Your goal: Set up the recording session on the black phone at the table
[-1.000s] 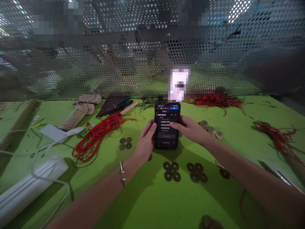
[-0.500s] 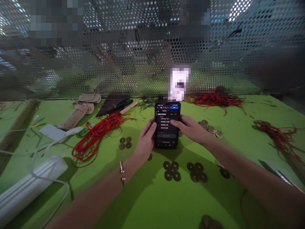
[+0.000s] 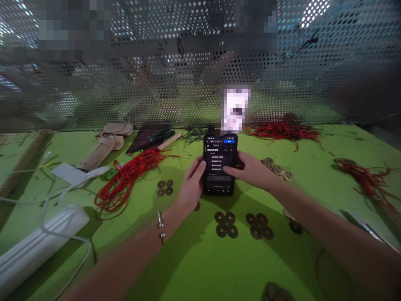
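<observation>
Green table point(image 3: 200, 267), perforated metal screen point(image 3: 125, 83)

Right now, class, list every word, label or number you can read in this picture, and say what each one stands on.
"Vela": at the top of the lit screen of the phone, held between the left hand and right hand.
The rows of text under it on the screen: too small to read.
The card behind the phone: blurred, unreadable.

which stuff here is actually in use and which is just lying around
In use: phone, gripped at its edge by the left hand, right hand with thumb on the screen.

Lying about: coins, red cord, pliers, white cable, pouch.
</observation>
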{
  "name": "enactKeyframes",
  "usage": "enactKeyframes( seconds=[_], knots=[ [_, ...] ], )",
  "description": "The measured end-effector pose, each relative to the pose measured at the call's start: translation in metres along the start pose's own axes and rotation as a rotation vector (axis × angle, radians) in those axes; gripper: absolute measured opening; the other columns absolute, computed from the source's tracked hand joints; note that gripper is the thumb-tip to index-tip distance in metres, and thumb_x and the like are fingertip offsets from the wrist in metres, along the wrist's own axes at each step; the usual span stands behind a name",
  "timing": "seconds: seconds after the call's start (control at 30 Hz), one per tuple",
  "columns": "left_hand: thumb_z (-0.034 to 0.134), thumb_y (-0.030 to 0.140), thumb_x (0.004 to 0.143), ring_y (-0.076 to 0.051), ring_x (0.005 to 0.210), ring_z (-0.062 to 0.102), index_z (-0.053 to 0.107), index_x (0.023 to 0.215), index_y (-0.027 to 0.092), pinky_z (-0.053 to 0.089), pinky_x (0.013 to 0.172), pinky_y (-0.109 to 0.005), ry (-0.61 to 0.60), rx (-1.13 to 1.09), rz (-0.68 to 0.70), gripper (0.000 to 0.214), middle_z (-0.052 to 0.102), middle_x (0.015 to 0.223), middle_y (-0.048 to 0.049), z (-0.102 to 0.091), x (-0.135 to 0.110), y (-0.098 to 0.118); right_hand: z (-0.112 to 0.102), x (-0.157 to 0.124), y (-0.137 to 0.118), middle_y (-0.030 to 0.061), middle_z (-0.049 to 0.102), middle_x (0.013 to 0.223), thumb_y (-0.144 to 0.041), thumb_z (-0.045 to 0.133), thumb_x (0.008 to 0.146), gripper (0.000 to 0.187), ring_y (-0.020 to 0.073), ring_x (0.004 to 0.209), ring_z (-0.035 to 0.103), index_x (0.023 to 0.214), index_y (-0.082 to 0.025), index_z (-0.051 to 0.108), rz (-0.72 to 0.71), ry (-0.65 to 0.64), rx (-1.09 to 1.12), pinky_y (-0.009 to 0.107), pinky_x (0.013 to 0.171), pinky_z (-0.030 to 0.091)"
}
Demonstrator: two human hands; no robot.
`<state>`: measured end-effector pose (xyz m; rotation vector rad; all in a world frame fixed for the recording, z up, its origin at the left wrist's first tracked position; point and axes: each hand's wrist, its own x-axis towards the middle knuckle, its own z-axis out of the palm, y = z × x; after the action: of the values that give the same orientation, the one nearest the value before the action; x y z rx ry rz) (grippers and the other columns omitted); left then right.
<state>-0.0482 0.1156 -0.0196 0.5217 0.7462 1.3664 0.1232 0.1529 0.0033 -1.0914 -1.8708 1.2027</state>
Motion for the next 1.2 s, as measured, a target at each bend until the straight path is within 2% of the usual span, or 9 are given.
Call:
enactKeyframes(
  seconds=[0.13, 0.27, 0.4, 0.5, 0.6, 0.73, 0.87, 0.97, 1.2],
  knots=[
    [0.073, 0.026, 0.068, -0.023, 0.129, 0.043, 0.058, 0.117, 0.036, 0.045, 0.101, -0.039, 0.011, 0.000, 0.007, 0.052, 0.067, 0.111, 0.0060, -0.0023, 0.0028, -0.0016, 0.0003, 0.0015, 0.0018, 0.0097, 0.068, 0.099, -0.033, 0.060, 0.081, 0.022, 0.0298, 0.086, 0.065, 0.097, -0.019, 0.057, -0.033, 0.025, -0.031, 0.049, 0.078, 0.054],
    [0.073, 0.028, 0.070, -0.021, 0.121, 0.052, 0.067, 0.099, 0.032, 0.046, 0.099, -0.033, 0.009, 0.058, 0.063, 0.029, 0.071, 0.101, 0.0028, -0.0023, 0.0028, -0.0019, -0.0002, 0.0031, 0.0018, 0.0091, 0.067, 0.099, -0.040, 0.048, 0.089, 0.026, 0.0297, 0.092, 0.063, 0.096, -0.018, 0.059, -0.075, 0.030, -0.043, 0.049, 0.083, 0.050],
    [0.073, 0.029, 0.070, -0.019, 0.111, 0.058, 0.068, 0.091, 0.024, 0.043, 0.100, -0.036, 0.012, 0.071, 0.088, 0.021, 0.071, 0.091, 0.0022, 0.0012, 0.0002, -0.0007, -0.0001, 0.0037, 0.0025, 0.0121, 0.067, 0.101, -0.039, 0.055, 0.082, 0.029, 0.0313, 0.088, 0.064, 0.100, -0.016, 0.057, -0.029, 0.017, -0.064, 0.049, 0.077, 0.052],
    [0.074, 0.031, 0.069, -0.021, 0.112, 0.057, 0.068, 0.090, 0.028, 0.044, 0.097, -0.036, 0.018, 0.097, 0.082, 0.022, 0.070, 0.094, 0.0010, 0.0018, -0.0004, -0.0004, 0.0002, 0.0039, 0.0030, 0.0119, 0.067, 0.100, -0.039, 0.052, 0.084, 0.028, 0.0312, 0.090, 0.063, 0.098, -0.016, 0.057, -0.056, 0.033, -0.067, 0.050, 0.079, 0.051],
    [0.073, 0.031, 0.067, -0.022, 0.120, 0.052, 0.068, 0.091, 0.037, 0.046, 0.093, -0.035, 0.010, 0.115, 0.088, 0.025, 0.070, 0.098, -0.0007, -0.0001, 0.0001, -0.0009, 0.0000, 0.0029, 0.0019, 0.0125, 0.067, 0.100, -0.040, 0.051, 0.083, 0.029, 0.0314, 0.090, 0.063, 0.098, -0.016, 0.057, -0.059, 0.032, -0.064, 0.051, 0.080, 0.051],
    [0.068, 0.030, 0.071, -0.022, 0.125, 0.048, 0.064, 0.099, 0.044, 0.048, 0.093, -0.039, -0.070, 0.068, 0.053, 0.032, 0.070, 0.100, 0.0043, -0.0033, 0.0008, -0.0020, -0.0003, 0.0010, -0.0004, 0.0144, 0.066, 0.102, -0.036, 0.059, 0.077, 0.031, 0.0309, 0.086, 0.064, 0.100, -0.015, 0.055, -0.020, -0.006, -0.039, 0.049, 0.077, 0.053],
    [0.069, 0.028, 0.074, -0.019, 0.115, 0.056, 0.067, 0.095, 0.032, 0.044, 0.098, -0.033, -0.033, 0.059, 0.068, 0.021, 0.071, 0.099, 0.0024, -0.0035, 0.0014, -0.0024, -0.0007, 0.0024, 0.0005, 0.0138, 0.067, 0.098, -0.035, 0.054, 0.080, 0.025, 0.0314, 0.086, 0.063, 0.096, -0.015, 0.055, -0.031, 0.023, -0.090, 0.051, 0.077, 0.052],
    [0.071, 0.027, 0.073, -0.017, 0.106, 0.060, 0.067, 0.092, 0.025, 0.044, 0.099, -0.033, -0.002, 0.066, 0.086, 0.020, 0.071, 0.091, 0.0028, -0.0028, 0.0015, -0.0021, -0.0010, 0.0034, 0.0012, 0.0123, 0.067, 0.096, -0.039, 0.048, 0.085, 0.026, 0.0315, 0.088, 0.062, 0.094, -0.016, 0.056, -0.063, 0.032, -0.107, 0.052, 0.079, 0.050],
    [0.072, 0.027, 0.072, -0.014, 0.093, 0.063, 0.067, 0.094, 0.025, 0.047, 0.094, -0.030, 0.021, 0.072, 0.089, 0.023, 0.070, 0.089, 0.0030, -0.0011, 0.0011, -0.0016, -0.0009, 0.0008, -0.0027, 0.0137, 0.067, 0.100, -0.035, 0.060, 0.076, 0.029, 0.0306, 0.083, 0.064, 0.097, -0.015, 0.055, 0.004, 0.005, -0.066, 0.048, 0.074, 0.053]
  ],
)
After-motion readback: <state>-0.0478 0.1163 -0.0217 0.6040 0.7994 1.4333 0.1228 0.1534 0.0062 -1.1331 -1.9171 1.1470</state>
